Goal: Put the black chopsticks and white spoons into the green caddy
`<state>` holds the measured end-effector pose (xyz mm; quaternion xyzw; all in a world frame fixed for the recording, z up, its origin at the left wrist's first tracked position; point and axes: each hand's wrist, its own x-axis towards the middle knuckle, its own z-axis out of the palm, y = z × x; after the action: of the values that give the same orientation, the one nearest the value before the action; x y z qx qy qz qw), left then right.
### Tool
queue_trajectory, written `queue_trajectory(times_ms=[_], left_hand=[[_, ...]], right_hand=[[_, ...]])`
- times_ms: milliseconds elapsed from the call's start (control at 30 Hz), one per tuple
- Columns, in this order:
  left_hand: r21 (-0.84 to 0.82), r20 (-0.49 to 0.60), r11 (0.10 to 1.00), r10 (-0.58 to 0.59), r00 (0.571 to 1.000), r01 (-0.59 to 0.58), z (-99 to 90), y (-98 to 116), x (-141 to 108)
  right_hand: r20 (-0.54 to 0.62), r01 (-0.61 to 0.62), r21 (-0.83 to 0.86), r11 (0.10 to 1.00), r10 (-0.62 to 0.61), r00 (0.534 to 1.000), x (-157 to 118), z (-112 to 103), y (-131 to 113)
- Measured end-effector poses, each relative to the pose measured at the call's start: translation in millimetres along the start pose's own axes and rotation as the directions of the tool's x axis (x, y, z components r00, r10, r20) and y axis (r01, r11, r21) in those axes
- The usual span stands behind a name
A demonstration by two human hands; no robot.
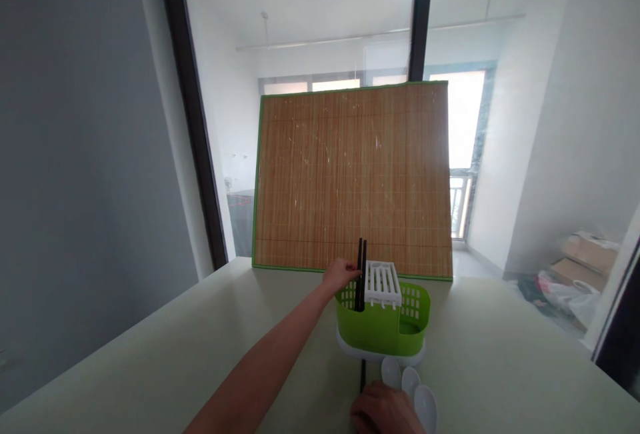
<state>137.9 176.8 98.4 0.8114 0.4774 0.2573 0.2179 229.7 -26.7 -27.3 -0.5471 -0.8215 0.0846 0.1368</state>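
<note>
A green utensil caddy [367, 333] with slotted walls stands on a white base tray [363, 356]. Black chopsticks [361, 274] rise upright from its left compartment. My left hand [341, 274] is closed at the caddy's left side, its fingertips pinching a chopstick. Across the caddy's middle sits a white slatted rack [383, 282] with small hooks along its front. In front of the caddy, my right hand [384, 409] curls its fingers over another black chopstick [363, 373] on the table; the chopstick's near end is hidden. White spoons [425, 404] lie just right of this hand.
The pale table [280, 301] carries everything. A bamboo mat [350, 174] with green edging stands upright behind the caddy. Beyond it are glass panels with a dark frame [421, 21]. Cardboard boxes [585, 261] and bags lie on the floor at right.
</note>
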Motion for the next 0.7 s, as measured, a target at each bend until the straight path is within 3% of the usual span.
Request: queue_trajectory(times_ms=[167, 367, 467, 567, 633, 700], left_hand=[[0.004, -0.05, 1.0, -0.01, 0.999, 0.01, 2.1, 4, -2], [-0.028, -0.25, 0.999, 0.02, 0.968, -0.028, -3.9, 9, -30], [-0.116, -0.351, 0.991, 0.02, 0.936, -0.064, 2.6, -2, -66], [-0.326, -0.389, 0.937, -0.014, 0.921, -0.123, 20.3, -21, -116], [-0.373, -0.328, 0.924, -0.046, 0.944, -0.085, 34.1, -34, -153], [-0.302, -0.192, 0.953, -0.056, 0.98, -0.005, 46.8, -42, -187]], right_hand=[[-0.018, -0.003, 0.006, 1.0, 0.003, 1.0, 0, 0, 0], [-0.01, -0.007, 0.032, 0.999, 0.008, 1.0, 1, 2, 3], [-0.021, -0.006, 0.05, 0.999, 0.007, 1.0, 0, 4, 4], [-0.035, -0.012, 0.077, 0.997, 0.015, 0.999, -1, 5, 4], [-0.056, -0.016, 0.112, 0.994, 0.022, 0.998, -2, 6, 5], [-0.089, -0.013, 0.148, 0.989, 0.026, 0.996, -3, 6, 5]])
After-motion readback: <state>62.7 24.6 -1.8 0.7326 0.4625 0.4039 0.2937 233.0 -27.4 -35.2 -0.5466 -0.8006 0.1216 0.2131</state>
